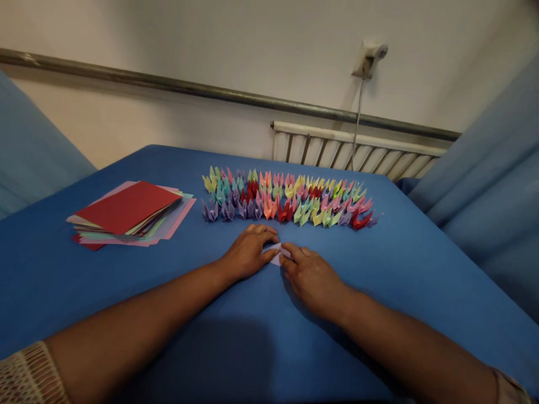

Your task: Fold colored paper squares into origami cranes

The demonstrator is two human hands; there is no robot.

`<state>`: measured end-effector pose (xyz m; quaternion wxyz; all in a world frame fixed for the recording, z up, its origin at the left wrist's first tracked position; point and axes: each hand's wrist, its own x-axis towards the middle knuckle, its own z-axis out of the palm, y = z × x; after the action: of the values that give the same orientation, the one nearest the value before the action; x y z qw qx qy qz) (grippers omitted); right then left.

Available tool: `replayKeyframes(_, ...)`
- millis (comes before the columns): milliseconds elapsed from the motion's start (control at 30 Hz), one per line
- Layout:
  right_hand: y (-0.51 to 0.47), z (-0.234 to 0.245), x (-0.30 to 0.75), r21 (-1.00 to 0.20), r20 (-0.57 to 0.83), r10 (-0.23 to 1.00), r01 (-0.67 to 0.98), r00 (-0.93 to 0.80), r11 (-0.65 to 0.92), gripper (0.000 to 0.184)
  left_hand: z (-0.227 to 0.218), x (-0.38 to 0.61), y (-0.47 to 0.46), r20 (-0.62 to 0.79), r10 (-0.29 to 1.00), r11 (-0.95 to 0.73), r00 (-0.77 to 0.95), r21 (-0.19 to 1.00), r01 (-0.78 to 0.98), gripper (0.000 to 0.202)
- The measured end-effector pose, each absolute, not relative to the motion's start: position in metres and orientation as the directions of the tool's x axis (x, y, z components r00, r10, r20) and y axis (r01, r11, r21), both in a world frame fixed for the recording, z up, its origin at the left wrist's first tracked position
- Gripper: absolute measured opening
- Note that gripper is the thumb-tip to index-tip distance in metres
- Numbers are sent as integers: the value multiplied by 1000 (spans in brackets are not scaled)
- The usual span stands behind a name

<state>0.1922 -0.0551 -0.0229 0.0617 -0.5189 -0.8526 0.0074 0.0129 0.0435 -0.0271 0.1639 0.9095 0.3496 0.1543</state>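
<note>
A small piece of pale lilac folded paper lies on the blue table between my hands. My left hand rests on the table with its thumb and fingers curved around the paper's left side. From the right, my right hand pinches the paper's other edge between thumb and fingers. Parts of the paper are hidden under my fingers. Just beyond my hands stand rows of folded paper cranes in purple, red, orange, yellow, green and pink.
A loose stack of coloured paper sheets, red on top, lies at the left of the blue table. Behind it are a metal rail, a radiator and a wall socket with a cord. Blue curtains hang at both sides.
</note>
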Motion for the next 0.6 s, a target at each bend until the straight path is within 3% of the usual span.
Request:
replayKeyframes(333, -56, -17, 195, -155, 79, 902, 888, -425, 432, 40, -28, 14, 42, 154, 742, -619, 652, 531, 579, 14)
replayKeyframes(600, -55, -18, 196, -130, 81, 874, 865, -478, 485, 41, -31, 12, 43, 216, 689, -669, 692, 557, 492, 4)
